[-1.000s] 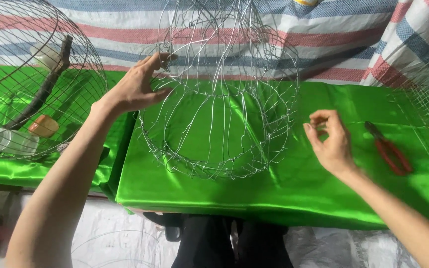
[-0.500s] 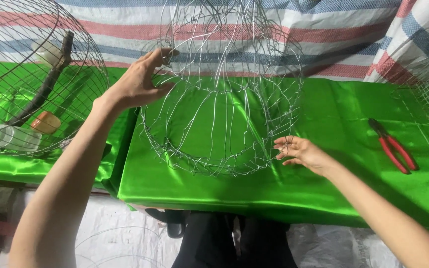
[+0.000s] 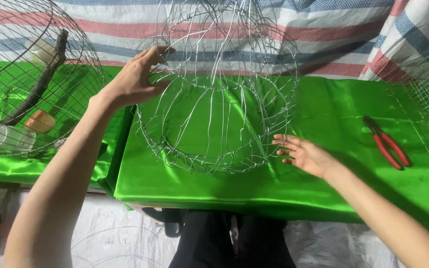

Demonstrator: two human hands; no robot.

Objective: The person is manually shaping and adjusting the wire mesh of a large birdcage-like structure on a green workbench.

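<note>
Room on the desk (image 3: 323, 193) lies mostly to the right of the wire frame (image 3: 217, 99), where bare green cloth runs as far as the red-handled pliers (image 3: 387, 144); the near edge of the cloth falls away just below the frame's lower rim, and a striped tarp (image 3: 323, 30) closes off the far side. To the left a gap in the green cloth separates this desk from another surface carrying a finished round wire cage (image 3: 31, 79) with a dark perch and small cups inside, close beside the left forearm. The wire frame is an unfinished cage of thin silvery wire, domed, made of bent ribs tied to round hoops, see-through all over. It sits tipped on the middle of the desk, its wide round opening facing the person and its axis leaning away toward the tarp. The left hand (image 3: 132, 79) grips a rib at the frame's upper left, fingers curled around the wire. The right hand (image 3: 304, 154) lies open, fingers spread, palm up, just beside the frame's lower right rim, holding nothing I can make out.
</note>
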